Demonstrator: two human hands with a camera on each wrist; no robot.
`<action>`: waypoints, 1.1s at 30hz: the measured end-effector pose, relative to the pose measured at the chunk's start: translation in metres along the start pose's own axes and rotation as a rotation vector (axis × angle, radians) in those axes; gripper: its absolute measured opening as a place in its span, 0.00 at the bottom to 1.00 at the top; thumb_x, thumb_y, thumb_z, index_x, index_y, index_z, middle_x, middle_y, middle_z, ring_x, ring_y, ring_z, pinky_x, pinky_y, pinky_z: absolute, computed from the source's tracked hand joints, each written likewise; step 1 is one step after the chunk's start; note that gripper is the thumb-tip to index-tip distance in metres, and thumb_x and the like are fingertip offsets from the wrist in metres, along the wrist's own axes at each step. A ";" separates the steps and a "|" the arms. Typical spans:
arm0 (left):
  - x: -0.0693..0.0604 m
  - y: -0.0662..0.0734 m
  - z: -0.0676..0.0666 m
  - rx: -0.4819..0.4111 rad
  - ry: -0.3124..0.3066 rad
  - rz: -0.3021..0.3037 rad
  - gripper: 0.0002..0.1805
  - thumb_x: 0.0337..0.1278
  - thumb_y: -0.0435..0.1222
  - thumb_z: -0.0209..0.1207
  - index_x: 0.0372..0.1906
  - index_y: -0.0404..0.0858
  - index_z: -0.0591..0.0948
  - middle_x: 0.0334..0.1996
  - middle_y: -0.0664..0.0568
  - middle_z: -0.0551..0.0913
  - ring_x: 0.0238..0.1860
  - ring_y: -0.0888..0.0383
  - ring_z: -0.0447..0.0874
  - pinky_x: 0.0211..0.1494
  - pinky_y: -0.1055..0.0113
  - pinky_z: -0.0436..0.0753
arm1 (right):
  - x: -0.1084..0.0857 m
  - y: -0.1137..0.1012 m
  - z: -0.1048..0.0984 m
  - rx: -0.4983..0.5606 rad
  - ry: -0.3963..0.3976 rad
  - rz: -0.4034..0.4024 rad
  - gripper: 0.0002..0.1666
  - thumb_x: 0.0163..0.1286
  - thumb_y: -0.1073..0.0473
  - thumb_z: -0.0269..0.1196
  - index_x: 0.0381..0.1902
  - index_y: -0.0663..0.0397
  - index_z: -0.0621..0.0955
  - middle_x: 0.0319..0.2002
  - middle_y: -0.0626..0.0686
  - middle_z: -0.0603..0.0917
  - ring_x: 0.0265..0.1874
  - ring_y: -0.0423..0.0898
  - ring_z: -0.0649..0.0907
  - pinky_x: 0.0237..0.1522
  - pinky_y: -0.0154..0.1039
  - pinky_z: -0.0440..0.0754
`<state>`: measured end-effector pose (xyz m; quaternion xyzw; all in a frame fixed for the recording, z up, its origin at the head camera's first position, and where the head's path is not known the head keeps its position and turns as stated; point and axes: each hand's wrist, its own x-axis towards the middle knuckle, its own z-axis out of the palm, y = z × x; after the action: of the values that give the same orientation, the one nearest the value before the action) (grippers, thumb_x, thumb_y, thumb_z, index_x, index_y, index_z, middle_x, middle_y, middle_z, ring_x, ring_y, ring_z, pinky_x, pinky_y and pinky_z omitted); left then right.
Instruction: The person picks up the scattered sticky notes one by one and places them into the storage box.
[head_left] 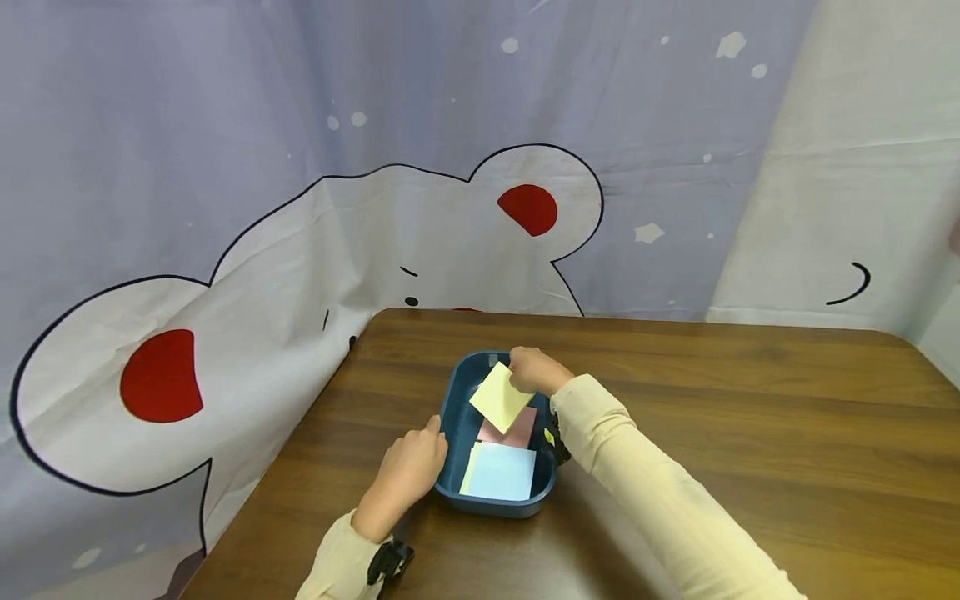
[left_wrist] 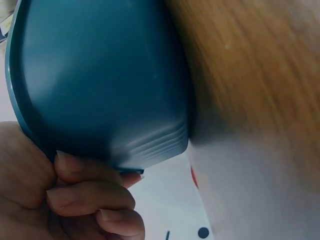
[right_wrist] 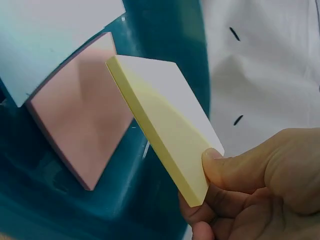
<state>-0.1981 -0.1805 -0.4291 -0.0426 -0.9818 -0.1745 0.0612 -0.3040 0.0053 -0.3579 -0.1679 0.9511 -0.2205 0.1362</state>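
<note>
My right hand [head_left: 537, 371] pinches a yellow sticky note pad [head_left: 498, 398] by one corner, thumb on top, over the far part of a blue plastic bin [head_left: 453, 442]. The pad [right_wrist: 160, 120] is tilted and clear of the bin's floor in the right wrist view. Below it lies a pink sticky note pad [right_wrist: 82, 110]. Nearer me, a light blue pad [head_left: 501, 472] overlaps the pink one, and a pale yellow edge [head_left: 470, 471] shows at its left side. My left hand [head_left: 414, 463] grips the bin's left rim, its fingers [left_wrist: 95, 195] curled beneath the edge.
The bin stands on a brown wooden table [head_left: 720, 417] that stretches far to the right. Behind it hangs a printed curtain [head_left: 420, 83], which also falls along the table's left edge. A black strap [head_left: 390, 560] is on my left wrist.
</note>
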 end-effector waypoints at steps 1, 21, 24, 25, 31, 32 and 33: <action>0.000 0.000 0.000 0.000 0.000 -0.001 0.21 0.67 0.36 0.50 0.58 0.27 0.74 0.36 0.33 0.85 0.21 0.48 0.80 0.25 0.53 0.77 | 0.001 0.000 0.002 -0.014 -0.007 0.000 0.15 0.69 0.69 0.53 0.52 0.70 0.75 0.46 0.64 0.81 0.34 0.48 0.77 0.40 0.39 0.78; -0.003 0.001 0.005 -0.007 0.007 -0.001 0.19 0.66 0.35 0.50 0.56 0.27 0.76 0.33 0.35 0.85 0.21 0.48 0.80 0.25 0.53 0.77 | 0.005 0.005 0.023 -0.061 -0.049 0.032 0.18 0.71 0.68 0.52 0.57 0.66 0.74 0.53 0.62 0.80 0.43 0.50 0.80 0.49 0.43 0.79; -0.002 0.001 0.004 0.000 0.016 0.001 0.19 0.66 0.35 0.50 0.56 0.28 0.76 0.33 0.35 0.85 0.21 0.48 0.80 0.25 0.53 0.77 | 0.005 0.004 0.022 -0.077 -0.055 0.026 0.19 0.71 0.68 0.52 0.59 0.66 0.74 0.54 0.62 0.79 0.44 0.50 0.80 0.49 0.44 0.79; -0.002 0.001 0.003 0.002 0.018 0.001 0.19 0.66 0.35 0.50 0.56 0.28 0.76 0.33 0.35 0.85 0.21 0.48 0.80 0.25 0.53 0.77 | 0.005 0.004 0.022 -0.086 -0.056 0.025 0.19 0.72 0.67 0.52 0.59 0.65 0.74 0.54 0.62 0.79 0.44 0.50 0.80 0.49 0.44 0.78; -0.001 0.000 0.001 -0.001 0.020 -0.002 0.20 0.66 0.35 0.50 0.57 0.28 0.75 0.34 0.34 0.85 0.19 0.51 0.78 0.24 0.54 0.76 | 0.004 0.001 0.020 -0.140 -0.048 0.023 0.18 0.70 0.68 0.53 0.56 0.62 0.76 0.54 0.60 0.80 0.46 0.52 0.80 0.55 0.52 0.73; -0.001 0.000 0.001 0.001 0.025 0.001 0.20 0.66 0.35 0.50 0.56 0.28 0.76 0.33 0.34 0.85 0.20 0.50 0.78 0.24 0.54 0.76 | 0.003 0.001 0.019 -0.146 -0.044 0.019 0.18 0.70 0.69 0.53 0.56 0.62 0.77 0.54 0.61 0.80 0.48 0.53 0.80 0.57 0.54 0.72; -0.001 0.000 0.001 0.002 0.030 0.004 0.19 0.66 0.35 0.50 0.56 0.28 0.76 0.33 0.34 0.85 0.20 0.49 0.79 0.24 0.53 0.76 | 0.003 0.000 0.019 -0.152 -0.041 0.013 0.18 0.70 0.69 0.53 0.56 0.62 0.77 0.56 0.61 0.80 0.50 0.54 0.80 0.58 0.55 0.71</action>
<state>-0.1975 -0.1808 -0.4301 -0.0420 -0.9809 -0.1738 0.0764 -0.3004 -0.0027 -0.3745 -0.1759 0.9633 -0.1432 0.1438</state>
